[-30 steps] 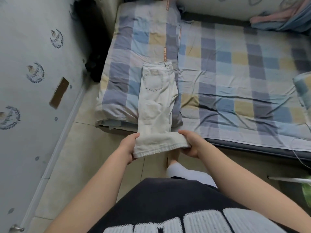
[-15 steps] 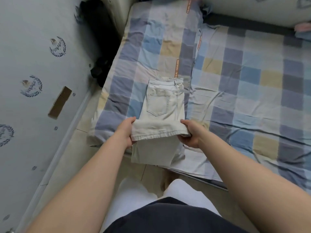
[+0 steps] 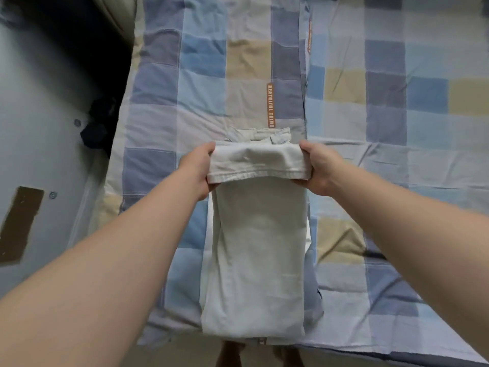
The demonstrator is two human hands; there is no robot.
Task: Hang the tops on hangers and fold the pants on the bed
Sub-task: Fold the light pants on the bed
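Pale beige pants (image 3: 255, 250) lie lengthwise on the checked bed (image 3: 370, 128), doubled over on themselves. Their hem end is lifted and carried up almost to the waistband, whose edge shows just beyond my hands. My left hand (image 3: 197, 169) grips the left corner of the hem. My right hand (image 3: 318, 168) grips the right corner, thumb on top. The fold of the pants reaches the near edge of the mattress. No tops or hangers are in view.
A folded checked quilt (image 3: 217, 75) with an orange label strip lies under the pants. On the left run a pale wall (image 3: 39, 154) and a dark bag (image 3: 98, 123) in the gap beside the bed. My feet show below the mattress edge.
Both hands carried the hem from the bed's near edge up over the pants toward the waistband, covering the back pocket. The view moved closer over the bed.
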